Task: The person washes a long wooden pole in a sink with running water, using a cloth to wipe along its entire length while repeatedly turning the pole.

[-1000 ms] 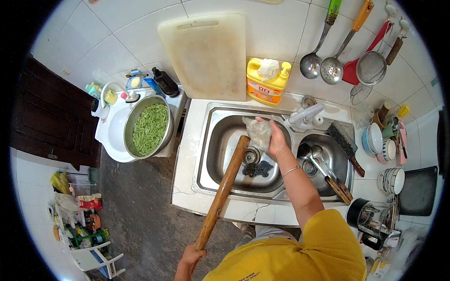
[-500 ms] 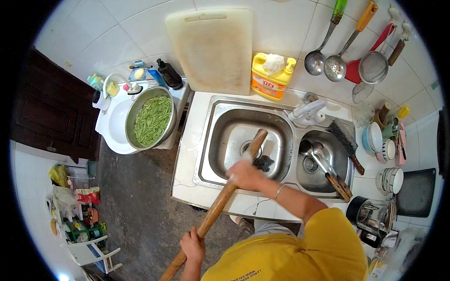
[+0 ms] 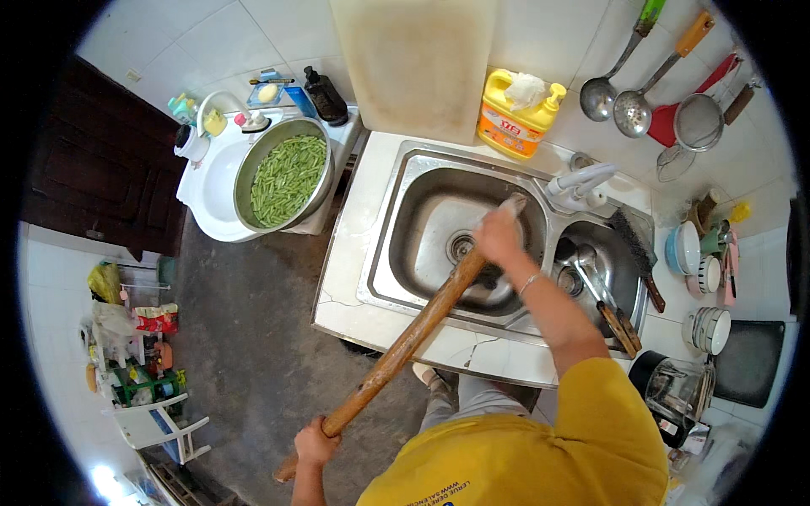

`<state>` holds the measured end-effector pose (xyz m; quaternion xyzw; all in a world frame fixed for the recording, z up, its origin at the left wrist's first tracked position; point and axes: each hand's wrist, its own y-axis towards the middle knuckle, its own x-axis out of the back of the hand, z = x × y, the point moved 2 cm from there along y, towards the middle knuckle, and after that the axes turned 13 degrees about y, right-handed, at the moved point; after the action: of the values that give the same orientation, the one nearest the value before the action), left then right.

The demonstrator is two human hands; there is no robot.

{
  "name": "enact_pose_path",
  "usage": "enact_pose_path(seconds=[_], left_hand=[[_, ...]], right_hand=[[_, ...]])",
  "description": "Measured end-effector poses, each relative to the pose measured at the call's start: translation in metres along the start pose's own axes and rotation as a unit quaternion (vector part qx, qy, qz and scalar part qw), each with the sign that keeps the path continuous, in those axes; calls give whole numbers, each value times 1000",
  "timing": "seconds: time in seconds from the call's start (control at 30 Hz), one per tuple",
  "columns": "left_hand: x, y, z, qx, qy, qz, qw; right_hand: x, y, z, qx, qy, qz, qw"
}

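A long, thick wooden stick [image 3: 396,358] slants from over the large sink basin [image 3: 413,244] down to the lower left. My right hand [image 3: 499,238] is closed around its upper part inside the basin, close to the far end. Near the lower end, above the floor, my left hand [image 3: 316,443] grips it, with a short rounded tip beyond the fingers. A dark clump [image 3: 489,277] lies in the basin beside the stick, partly hidden by it and my right hand. The round drain [image 3: 461,246] shows left of the stick.
In the small basin [image 3: 612,244] rest ladles [image 3: 603,295] with wooden handles. A dark brush [image 3: 633,249] lies across its right rim. The white tap [image 3: 582,187], a yellow jug [image 3: 511,118] and a cutting board [image 3: 413,67] stand behind. A bowl of green beans [image 3: 245,185] sits left.
My right hand has slid up the stick toward its far end. My left hand has moved down and left with the lower end. The view has shifted slightly.
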<state>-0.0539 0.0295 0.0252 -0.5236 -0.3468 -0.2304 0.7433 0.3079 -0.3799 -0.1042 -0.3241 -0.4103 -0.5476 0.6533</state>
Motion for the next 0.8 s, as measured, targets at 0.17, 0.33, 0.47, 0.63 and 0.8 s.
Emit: enact_pose_path(seconds=[0.17,0.33,0.47,0.63,0.8], left_hand=[[0,12,-5,-55,32,-185,981],[8,-1,-3,-50,31,-166,984],[-4,12,7,-75,24,-202,976],[-10,15,4,-48,74,-184,979],[6,20,6,-69,50,-212,973]], right_hand=[[-46,-102,121,110,158,-13,981],[-5,-101,130,161,212,71,961],[7,-27,-7,47,134,-100,985],[20,5,-78,78,22,-95,992],[-33,-68,59,46,173,-44,983]])
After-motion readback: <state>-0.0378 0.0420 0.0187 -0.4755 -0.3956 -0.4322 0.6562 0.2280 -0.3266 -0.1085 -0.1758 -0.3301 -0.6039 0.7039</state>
